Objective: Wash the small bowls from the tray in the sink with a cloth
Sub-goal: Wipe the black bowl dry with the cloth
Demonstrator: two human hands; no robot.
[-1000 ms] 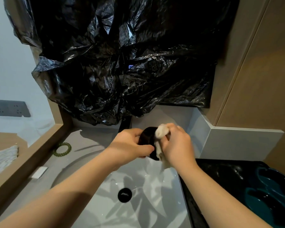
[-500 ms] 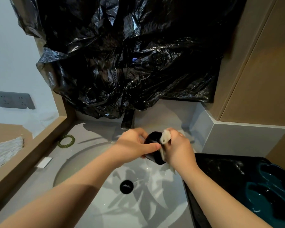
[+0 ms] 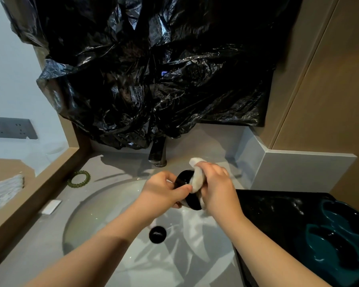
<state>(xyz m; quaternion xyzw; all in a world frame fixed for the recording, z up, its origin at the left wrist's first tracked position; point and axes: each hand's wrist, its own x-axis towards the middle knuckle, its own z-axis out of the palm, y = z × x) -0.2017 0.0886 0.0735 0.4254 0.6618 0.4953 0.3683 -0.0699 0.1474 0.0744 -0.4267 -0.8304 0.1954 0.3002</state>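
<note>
Above the white sink (image 3: 104, 212) my left hand (image 3: 164, 191) grips a small black bowl (image 3: 183, 179) by its rim, thumb across the front. My right hand (image 3: 218, 189) holds a white cloth (image 3: 197, 179) pressed against the bowl's right side; most of the bowl is hidden between the two hands. At the right, a black tray (image 3: 278, 214) lies on the counter with teal bowls (image 3: 338, 251) stacked at its near right end.
A dark tap (image 3: 158, 152) stands behind the sink under a crumpled black plastic sheet (image 3: 153, 69). The black drain plug (image 3: 157, 234) sits in the basin. A green hair tie (image 3: 79, 179) and a small white piece (image 3: 51, 206) lie on the grey counter at left.
Both hands with the bowl have shifted slightly lower in view and the cloth has moved up along the bowl's rim; the view has tilted down a little.
</note>
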